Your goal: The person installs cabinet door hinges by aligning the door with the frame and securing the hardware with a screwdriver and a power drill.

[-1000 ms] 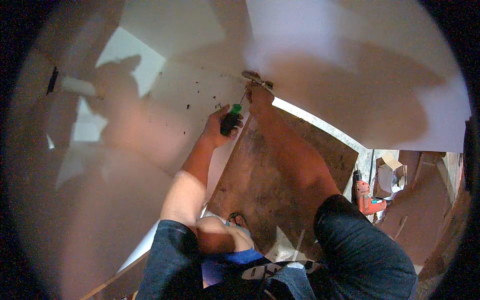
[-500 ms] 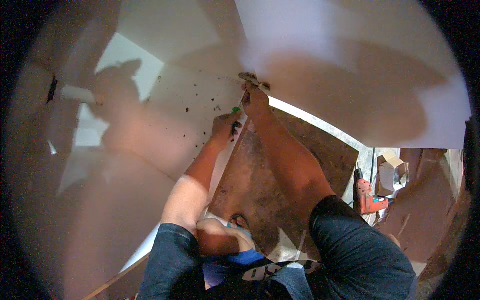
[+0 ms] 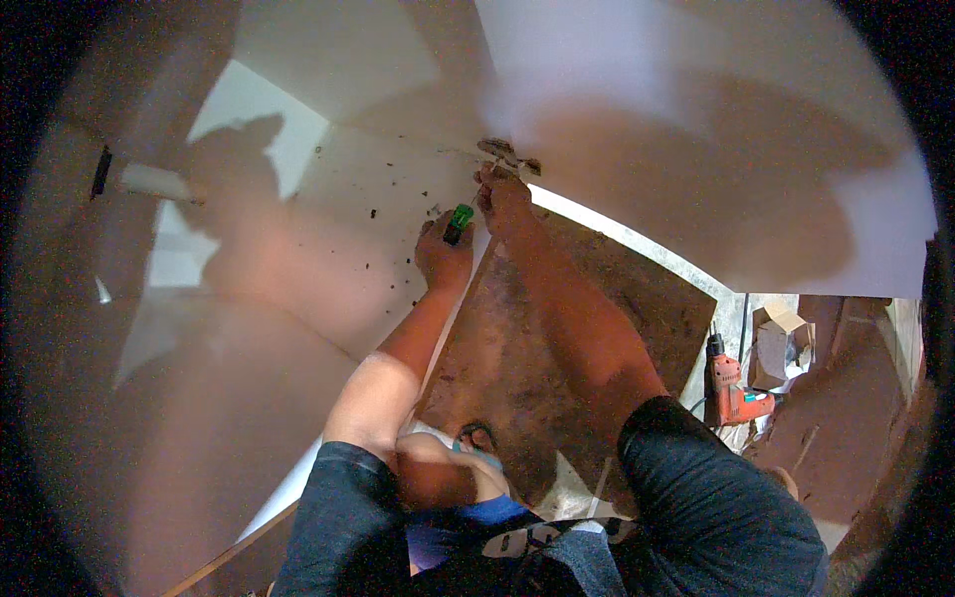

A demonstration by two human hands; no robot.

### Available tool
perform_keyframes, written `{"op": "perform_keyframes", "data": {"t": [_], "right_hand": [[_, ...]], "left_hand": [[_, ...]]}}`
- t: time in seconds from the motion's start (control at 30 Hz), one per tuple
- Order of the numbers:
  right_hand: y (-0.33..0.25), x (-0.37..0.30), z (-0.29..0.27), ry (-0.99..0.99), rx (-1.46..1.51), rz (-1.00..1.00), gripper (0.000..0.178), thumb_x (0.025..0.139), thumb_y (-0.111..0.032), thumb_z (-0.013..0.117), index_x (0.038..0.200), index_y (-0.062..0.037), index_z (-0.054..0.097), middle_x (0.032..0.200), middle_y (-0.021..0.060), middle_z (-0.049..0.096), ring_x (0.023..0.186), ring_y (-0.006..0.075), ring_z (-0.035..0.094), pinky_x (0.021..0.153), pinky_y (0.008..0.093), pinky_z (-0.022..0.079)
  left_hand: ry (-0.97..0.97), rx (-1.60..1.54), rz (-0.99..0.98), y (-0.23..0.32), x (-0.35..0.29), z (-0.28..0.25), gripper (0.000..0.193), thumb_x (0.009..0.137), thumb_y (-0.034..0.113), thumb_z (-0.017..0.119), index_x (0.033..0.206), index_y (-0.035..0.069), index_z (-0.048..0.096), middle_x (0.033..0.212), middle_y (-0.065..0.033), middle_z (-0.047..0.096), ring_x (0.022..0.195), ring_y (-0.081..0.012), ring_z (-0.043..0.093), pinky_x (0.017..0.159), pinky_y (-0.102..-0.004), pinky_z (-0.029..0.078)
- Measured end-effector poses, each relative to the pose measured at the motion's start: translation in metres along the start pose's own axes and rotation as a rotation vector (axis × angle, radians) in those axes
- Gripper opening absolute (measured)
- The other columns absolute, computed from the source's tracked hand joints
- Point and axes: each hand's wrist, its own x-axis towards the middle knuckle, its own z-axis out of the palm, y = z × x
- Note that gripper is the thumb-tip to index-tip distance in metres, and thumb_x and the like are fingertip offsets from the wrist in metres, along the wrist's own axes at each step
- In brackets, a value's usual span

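My left hand is closed around a screwdriver with a green and black handle. Its shaft is hard to make out, but the handle tilts toward my other hand. A bit farther off, my right hand has its fingers curled at a metal cabinet hinge, right where the pale panel meets an upright board. The hinge's near part is hidden behind the fingers, so exact contact there is unclear.
Dark crumbs are scattered over the pale panel. A brown stained board lies between my arms. To the right are an orange power drill and an opened cardboard box. My bare foot shows below.
My left hand has turned, so more of the screwdriver's green handle shows and it stands more upright. The right hand stays by the hinge, its fingers slightly shifted.
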Motion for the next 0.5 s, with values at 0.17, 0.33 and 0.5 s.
{"op": "perform_keyframes", "data": {"t": [0.17, 0.33, 0.5], "right_hand": [[0.000, 0.019, -0.003, 0.094, -0.028, -0.066, 0.015, 0.097, -0.022, 0.071, 0.102, -0.0080, 0.070, 0.090, 0.0039, 0.070, 0.067, 0.0098, 0.053, 0.055, 0.0272, 0.044], [0.011, 0.053, -0.038, -0.069, -0.194, -0.370, 0.013, 0.098, -0.018, 0.068, 0.105, -0.0069, 0.070, 0.090, 0.0048, 0.070, 0.068, 0.0093, 0.054, 0.058, 0.0252, 0.046], [0.035, 0.045, -0.013, -0.267, -0.102, -0.434, 0.015, 0.100, -0.013, 0.061, 0.109, -0.0048, 0.069, 0.092, 0.0042, 0.068, 0.070, 0.0101, 0.054, 0.061, 0.0248, 0.047]], "left_hand": [[-0.572, -0.658, -0.621, 0.003, 0.022, -0.013, 0.019, 0.092, 0.026, 0.074, 0.096, 0.007, 0.074, 0.076, -0.0079, 0.069, 0.061, -0.0203, 0.062, 0.056, -0.0333, 0.049], [-0.780, -1.091, -0.985, 0.008, 0.033, -0.011, 0.026, 0.096, 0.031, 0.068, 0.089, 0.006, 0.071, 0.074, -0.0074, 0.066, 0.049, -0.0177, 0.055, 0.045, -0.0323, 0.043], [-0.580, -0.259, -0.238, -0.023, 0.019, -0.014, 0.035, 0.095, 0.040, 0.067, 0.095, 0.004, 0.071, 0.075, -0.0100, 0.068, 0.053, -0.0219, 0.060, 0.052, -0.0368, 0.050]]}}
